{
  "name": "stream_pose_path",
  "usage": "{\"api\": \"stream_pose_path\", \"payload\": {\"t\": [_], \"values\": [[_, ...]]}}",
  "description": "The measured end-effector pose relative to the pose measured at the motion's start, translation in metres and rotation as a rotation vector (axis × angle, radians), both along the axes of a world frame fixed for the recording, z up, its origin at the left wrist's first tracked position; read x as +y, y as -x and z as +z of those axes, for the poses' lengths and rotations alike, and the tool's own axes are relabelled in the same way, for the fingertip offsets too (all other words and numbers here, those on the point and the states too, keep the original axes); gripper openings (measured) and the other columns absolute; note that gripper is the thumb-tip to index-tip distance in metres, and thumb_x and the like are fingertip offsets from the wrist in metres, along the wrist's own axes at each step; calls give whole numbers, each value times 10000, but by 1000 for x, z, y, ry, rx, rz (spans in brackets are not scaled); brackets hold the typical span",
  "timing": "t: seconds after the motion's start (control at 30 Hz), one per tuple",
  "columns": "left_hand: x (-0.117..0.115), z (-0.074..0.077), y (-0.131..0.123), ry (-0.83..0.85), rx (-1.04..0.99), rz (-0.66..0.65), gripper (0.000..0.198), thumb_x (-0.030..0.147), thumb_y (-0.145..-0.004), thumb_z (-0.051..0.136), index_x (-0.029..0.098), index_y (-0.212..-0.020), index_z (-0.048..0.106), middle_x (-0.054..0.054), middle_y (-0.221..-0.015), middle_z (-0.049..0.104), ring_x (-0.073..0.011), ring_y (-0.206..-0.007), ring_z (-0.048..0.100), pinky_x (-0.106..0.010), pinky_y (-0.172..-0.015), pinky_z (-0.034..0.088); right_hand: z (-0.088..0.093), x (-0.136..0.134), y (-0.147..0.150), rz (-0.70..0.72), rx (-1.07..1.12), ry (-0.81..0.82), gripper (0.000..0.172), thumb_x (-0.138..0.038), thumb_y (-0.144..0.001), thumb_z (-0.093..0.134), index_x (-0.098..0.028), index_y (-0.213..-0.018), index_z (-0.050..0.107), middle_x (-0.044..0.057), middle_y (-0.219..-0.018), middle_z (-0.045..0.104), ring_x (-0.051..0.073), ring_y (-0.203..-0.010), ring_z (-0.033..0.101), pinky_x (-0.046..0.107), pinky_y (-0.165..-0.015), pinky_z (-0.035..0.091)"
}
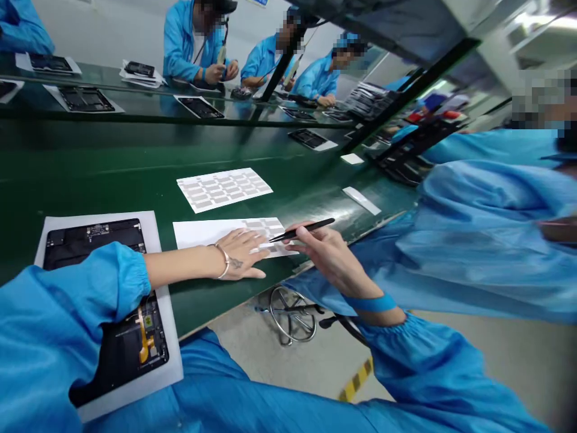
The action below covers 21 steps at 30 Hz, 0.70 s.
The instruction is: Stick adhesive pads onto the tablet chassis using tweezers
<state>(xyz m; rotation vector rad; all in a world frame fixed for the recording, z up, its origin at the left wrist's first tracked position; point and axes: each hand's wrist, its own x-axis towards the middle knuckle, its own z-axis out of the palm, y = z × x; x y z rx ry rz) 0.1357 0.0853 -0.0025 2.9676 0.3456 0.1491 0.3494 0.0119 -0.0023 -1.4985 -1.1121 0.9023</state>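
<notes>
My left hand (241, 251) lies flat, fingers stretched out, on a white sheet of grey stickers (202, 231) near the bench's front edge. Black tweezers (311, 228) are pinched in my right hand (325, 252), their tips pointing left, close to the fingers of my left hand and over the sheet. Whether the tips hold a sticker is too small to tell. Under my left forearm rests an opened tablet-like device (130, 337) on a white backing, its black inside and an orange flex cable showing; my sleeve hides its middle.
Another sticker sheet (225, 188) lies farther back on the green bench (90, 156). White paper pieces (361, 200) are to the right. A co-worker's blue sleeve (473, 240) is close on my right. Across the bench, co-workers in blue (184, 45) sit among several opened devices (85, 99).
</notes>
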Motion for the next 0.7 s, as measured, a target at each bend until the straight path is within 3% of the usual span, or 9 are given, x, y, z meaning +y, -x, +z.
{"api": "stream_pose_path", "payload": {"t": [0.07,0.13,0.33,0.7], "values": [[10,-15,1,62,33,-52,507,496,-982,425,229,-1412,469,-98,-1541,356,-304,-1420,310,-480,-1131,248,-1,-1,0,45,14,46,385,-556,-713,750,-211,-865,676,39,-785,710,197,-734,695,350,-719,589],[17,-20,8,95,64,-114,520,515,-995,358,264,-1445,429,-80,-1562,319,-309,-1436,275,-510,-1139,214,1,-2,2,92,15,86,385,-557,-717,751,-210,-861,668,46,-804,717,202,-752,699,358,-740,591],[23,-10,17,91,52,-165,481,534,-983,385,343,-1420,443,-43,-1560,328,-285,-1420,297,-489,-1129,204,9,-2,4,132,-75,164,382,-568,-748,722,-207,-860,672,52,-797,711,184,-704,680,352,-718,588],[18,-9,14,73,28,-158,451,505,-983,424,340,-1399,479,-55,-1545,351,-284,-1398,327,-492,-1110,224,18,3,6,120,-25,288,367,-542,-761,727,-184,-840,712,73,-836,709,177,-752,682,314,-719,597]]}}
